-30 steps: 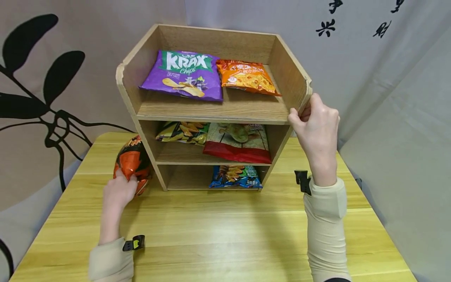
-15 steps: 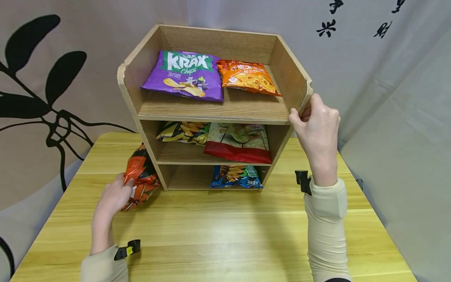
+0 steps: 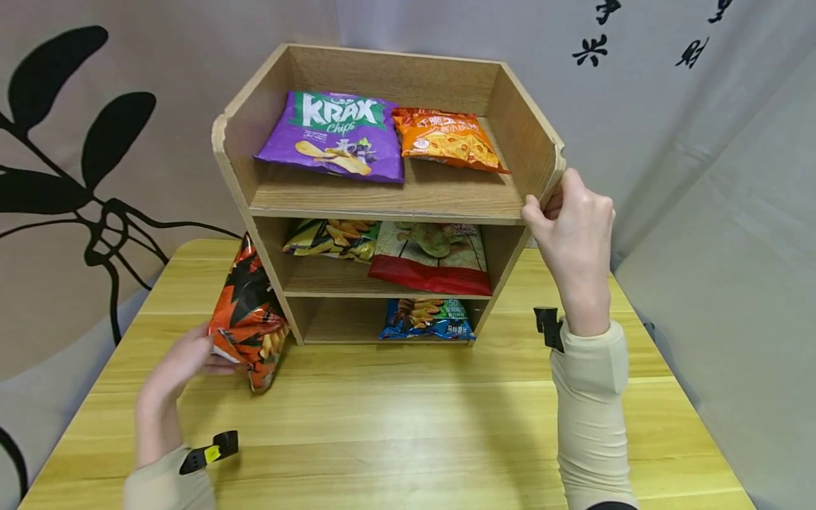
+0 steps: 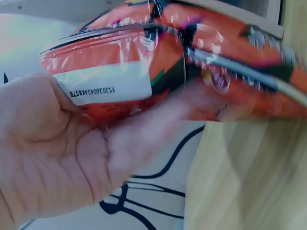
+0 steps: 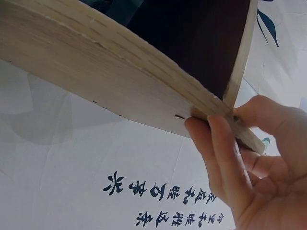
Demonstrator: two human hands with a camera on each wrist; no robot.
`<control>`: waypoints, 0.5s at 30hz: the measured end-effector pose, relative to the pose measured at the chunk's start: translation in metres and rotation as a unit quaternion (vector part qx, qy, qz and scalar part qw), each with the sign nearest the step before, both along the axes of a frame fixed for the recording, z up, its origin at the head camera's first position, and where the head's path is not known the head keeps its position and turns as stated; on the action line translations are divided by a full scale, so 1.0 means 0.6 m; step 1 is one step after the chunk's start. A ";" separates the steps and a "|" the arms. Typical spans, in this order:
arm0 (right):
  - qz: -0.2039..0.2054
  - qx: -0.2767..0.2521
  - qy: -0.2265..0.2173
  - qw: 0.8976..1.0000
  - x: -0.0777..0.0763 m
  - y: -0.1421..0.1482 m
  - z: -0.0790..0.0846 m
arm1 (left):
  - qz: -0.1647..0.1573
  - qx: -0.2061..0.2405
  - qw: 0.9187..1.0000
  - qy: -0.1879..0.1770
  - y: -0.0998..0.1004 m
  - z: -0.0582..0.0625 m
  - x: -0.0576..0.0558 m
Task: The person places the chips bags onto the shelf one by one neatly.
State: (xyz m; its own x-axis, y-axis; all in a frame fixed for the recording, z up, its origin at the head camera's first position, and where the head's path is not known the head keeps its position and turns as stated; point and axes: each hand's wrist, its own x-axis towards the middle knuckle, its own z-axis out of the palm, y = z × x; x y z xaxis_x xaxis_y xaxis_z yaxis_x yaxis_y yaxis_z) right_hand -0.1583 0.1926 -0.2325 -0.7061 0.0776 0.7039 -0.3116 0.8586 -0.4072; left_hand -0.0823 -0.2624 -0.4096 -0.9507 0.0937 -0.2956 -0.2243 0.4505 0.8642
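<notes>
An orange and black chip bag (image 3: 248, 322) stands tilted at the left outer side of the wooden shelf (image 3: 389, 212). My left hand (image 3: 185, 358) grips it by its near left edge, fingers reaching along its underside. In the left wrist view the palm (image 4: 53, 148) faces the camera, beside a white printed patch on the bag. My right hand (image 3: 574, 248) pinches the front edge of the shelf's right side panel at the top tier. The right wrist view shows fingers (image 5: 223, 148) on the panel's outer face and the thumb on the inner side.
On the top tier lie a purple chip bag (image 3: 344, 138) and an orange snack bag (image 3: 449, 142). The middle tier holds a yellow-black bag (image 3: 331, 239) and a red-bottomed bag (image 3: 433, 258). A blue bag (image 3: 427, 319) lies at bottom right. The shelf stands on a wooden table (image 3: 382, 425).
The chip bag has come toward the viewer along the shelf's left side and turned more upright. My left hand has shifted left and toward the viewer, its grip moving to the bag's edge. The right hand stays put.
</notes>
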 end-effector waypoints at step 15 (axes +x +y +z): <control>-0.001 0.003 -0.001 1.000 -0.002 -0.001 -0.001 | -0.010 -0.026 0.996 -0.081 -0.044 -0.031 0.009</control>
